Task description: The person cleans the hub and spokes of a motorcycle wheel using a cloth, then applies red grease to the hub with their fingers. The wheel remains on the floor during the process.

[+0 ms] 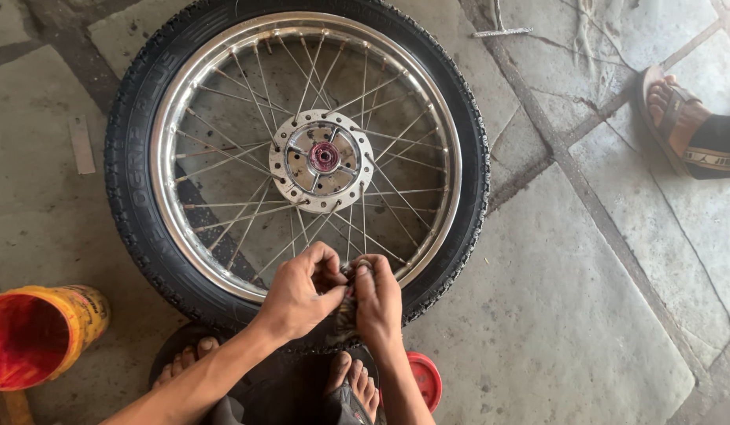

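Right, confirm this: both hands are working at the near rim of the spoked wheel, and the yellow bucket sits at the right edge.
Not quite. The head view shows the yellow bucket at the left edge. Both the left hand and right hand do work at the near rim of the spoked wheel.

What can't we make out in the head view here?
- What the left hand and right hand pinch at the rim: a dark cloth-like scrap, hidden by the fingers.
- Tyre near edge: covered by both hands.
- Red round thing: mostly behind the right forearm.
- Yellow bucket: cut by the left edge.
- Another person's sandalled foot: cut by the right edge.
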Motion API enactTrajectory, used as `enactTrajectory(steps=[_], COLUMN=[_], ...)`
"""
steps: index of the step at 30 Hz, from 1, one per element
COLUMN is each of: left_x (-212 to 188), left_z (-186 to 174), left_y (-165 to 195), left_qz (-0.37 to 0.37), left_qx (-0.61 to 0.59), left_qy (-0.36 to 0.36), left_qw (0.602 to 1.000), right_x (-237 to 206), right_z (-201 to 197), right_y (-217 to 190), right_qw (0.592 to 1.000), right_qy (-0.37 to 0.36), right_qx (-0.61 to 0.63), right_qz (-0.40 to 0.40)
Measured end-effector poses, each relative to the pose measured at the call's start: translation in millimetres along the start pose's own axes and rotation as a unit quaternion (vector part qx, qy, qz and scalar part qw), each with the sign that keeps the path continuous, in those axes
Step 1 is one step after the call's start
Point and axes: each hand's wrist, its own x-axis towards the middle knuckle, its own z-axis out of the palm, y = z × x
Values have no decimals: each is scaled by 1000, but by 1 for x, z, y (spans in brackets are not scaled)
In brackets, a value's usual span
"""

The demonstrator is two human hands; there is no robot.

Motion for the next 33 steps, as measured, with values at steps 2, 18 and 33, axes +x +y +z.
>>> enactTrajectory(steps=[2, 18, 33], left_x=[0, 2, 16], left_z=[3, 13, -6], left_y=[-11, -36, -29], left_qz=[24, -75, -152], left_qx=[-60, -311, -206], left_qy=[14, 42, 43], left_qw=[998, 947, 966], right_x=[1, -10, -1], right_z=[-2, -4, -29], right_y=[8, 5, -12], right_qw=[998, 958, 983], right_qy=[6, 6, 73], right_qx=[55, 260, 160], right_qz=[-5, 122, 57])
